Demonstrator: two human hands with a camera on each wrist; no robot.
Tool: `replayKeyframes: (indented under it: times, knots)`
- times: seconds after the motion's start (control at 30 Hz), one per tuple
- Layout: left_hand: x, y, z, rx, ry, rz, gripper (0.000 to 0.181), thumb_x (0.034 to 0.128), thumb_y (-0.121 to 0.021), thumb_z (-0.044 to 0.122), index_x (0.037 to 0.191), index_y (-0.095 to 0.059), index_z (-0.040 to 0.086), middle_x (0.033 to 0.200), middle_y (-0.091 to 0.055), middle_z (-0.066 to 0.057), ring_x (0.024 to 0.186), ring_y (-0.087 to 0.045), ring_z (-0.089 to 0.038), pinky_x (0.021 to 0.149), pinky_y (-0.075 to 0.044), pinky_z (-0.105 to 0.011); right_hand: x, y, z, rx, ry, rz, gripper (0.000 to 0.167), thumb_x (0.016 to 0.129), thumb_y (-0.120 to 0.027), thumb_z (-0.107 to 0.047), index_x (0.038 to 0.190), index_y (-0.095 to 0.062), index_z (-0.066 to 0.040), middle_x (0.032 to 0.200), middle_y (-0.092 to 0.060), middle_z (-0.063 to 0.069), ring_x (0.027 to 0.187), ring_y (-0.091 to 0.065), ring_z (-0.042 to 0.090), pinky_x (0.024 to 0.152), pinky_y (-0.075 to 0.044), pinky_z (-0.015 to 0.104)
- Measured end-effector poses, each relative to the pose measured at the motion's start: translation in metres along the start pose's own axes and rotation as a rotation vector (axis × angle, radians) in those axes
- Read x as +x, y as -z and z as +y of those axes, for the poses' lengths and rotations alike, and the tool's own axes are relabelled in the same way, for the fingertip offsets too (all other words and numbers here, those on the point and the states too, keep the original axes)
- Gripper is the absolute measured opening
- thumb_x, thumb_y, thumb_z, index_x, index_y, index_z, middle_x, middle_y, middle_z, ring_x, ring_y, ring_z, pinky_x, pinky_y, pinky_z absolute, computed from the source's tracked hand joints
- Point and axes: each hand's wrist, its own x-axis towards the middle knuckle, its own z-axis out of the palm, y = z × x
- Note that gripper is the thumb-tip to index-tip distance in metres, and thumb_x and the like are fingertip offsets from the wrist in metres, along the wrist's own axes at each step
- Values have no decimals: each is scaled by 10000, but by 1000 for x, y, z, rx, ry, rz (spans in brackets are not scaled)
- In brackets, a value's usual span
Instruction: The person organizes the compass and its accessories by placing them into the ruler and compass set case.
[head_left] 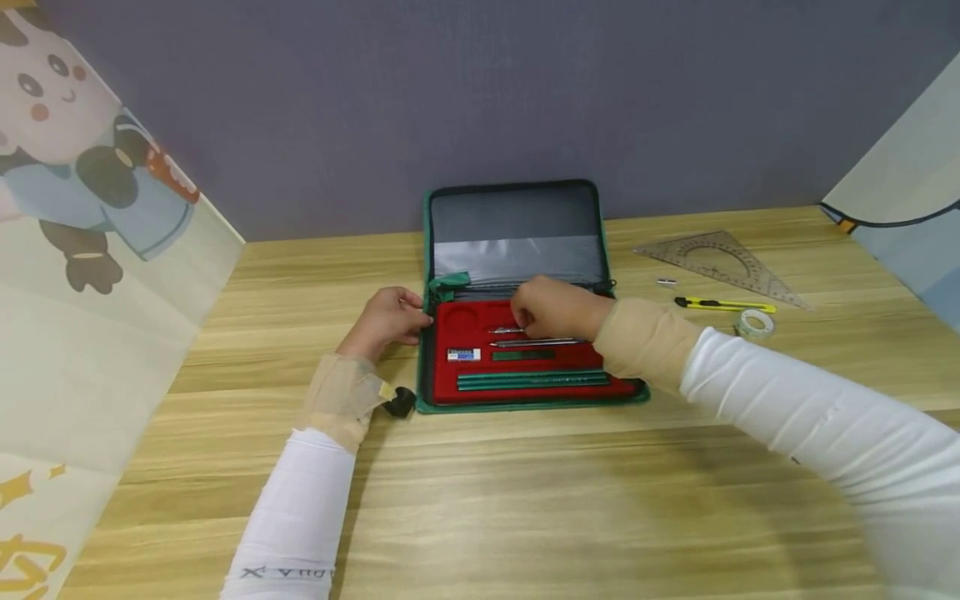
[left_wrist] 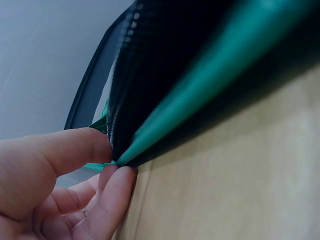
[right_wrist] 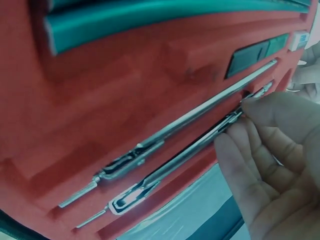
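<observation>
An open green zip case with a red moulded tray lies on the wooden table. My left hand pinches its left edge; in the left wrist view, thumb and fingers close on the green edging. Over the tray's upper part, my right hand pinches a metal drawing tool, which lies along its slot in the right wrist view. A second metal tool rests parallel to it. Also in the tray are an eraser, a dark green piece and green pencils.
Right of the case lie a clear set square, a small sharpener, a yellow cutter and a tape roll. A grey panel stands behind the case. Something black sits by my left wrist.
</observation>
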Motion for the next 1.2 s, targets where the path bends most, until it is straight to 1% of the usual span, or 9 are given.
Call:
replayKeyframes:
  times: [0.23,0.4,0.47,0.67,0.8,0.93,0.97,1.1,1.2]
  knots:
    - [-2,0,2,11,14,4,350,831,-647,-19,1136,-483,-74,904,-564,-105,645,-568,-111,552,-537,-233,0,0,-4,-57,-28,-19,204,763,-644,32,628,-548,-87,600,-519,-2,566,-405,139,553,-409,272]
    - [-1,-1,2,13,13,5,352,829,-654,-16,1133,-485,-74,904,-575,-108,673,-577,-122,565,-543,-242,-2,-1,-5,-80,-35,-8,239,788,-654,7,618,-520,-92,569,-476,0,546,-394,135,546,-394,267]
    - [0,-1,2,12,12,6,351,828,-654,-17,1131,-486,-74,897,-575,-105,676,-576,-124,566,-544,-243,-3,-1,-6,-87,-41,3,252,795,-657,0,614,-510,-95,561,-458,-6,540,-391,132,544,-391,262]
    - [0,0,2,11,18,5,347,831,-648,-22,1134,-486,-73,898,-570,-106,672,-567,-123,566,-543,-243,-7,0,-11,-81,-70,39,313,799,-644,16,590,-444,-103,555,-328,-17,543,-287,140,522,-311,260]
    - [1,0,2,12,20,4,344,834,-644,-22,1136,-487,-71,902,-569,-103,659,-559,-116,565,-542,-237,-10,1,-12,-88,-69,78,356,801,-618,37,583,-388,-126,579,-279,-20,561,-240,139,511,-259,261]
    - [0,1,4,14,20,5,356,832,-643,-24,1146,-484,-75,915,-573,-113,662,-563,-121,567,-542,-239,-11,3,-10,-65,-57,124,356,787,-565,74,588,-348,-127,606,-228,-11,577,-190,147,519,-202,279]
    - [0,1,4,18,20,6,359,832,-644,-21,1149,-484,-75,919,-572,-114,667,-566,-124,568,-543,-240,-11,3,-9,-62,-47,126,340,791,-569,70,598,-366,-123,603,-247,-14,572,-201,143,517,-210,275]
    - [-1,1,4,26,31,7,363,831,-648,-16,1153,-487,-71,924,-572,-113,684,-581,-134,574,-547,-245,-10,-2,-5,-59,-13,89,265,811,-571,48,649,-428,-105,579,-312,-22,544,-249,120,514,-255,248]
    - [-1,0,4,22,30,4,358,833,-649,-14,1148,-488,-70,919,-575,-112,685,-582,-133,577,-548,-247,-10,-6,-2,-49,-10,77,240,805,-575,54,666,-454,-99,569,-353,-24,536,-278,113,511,-278,243]
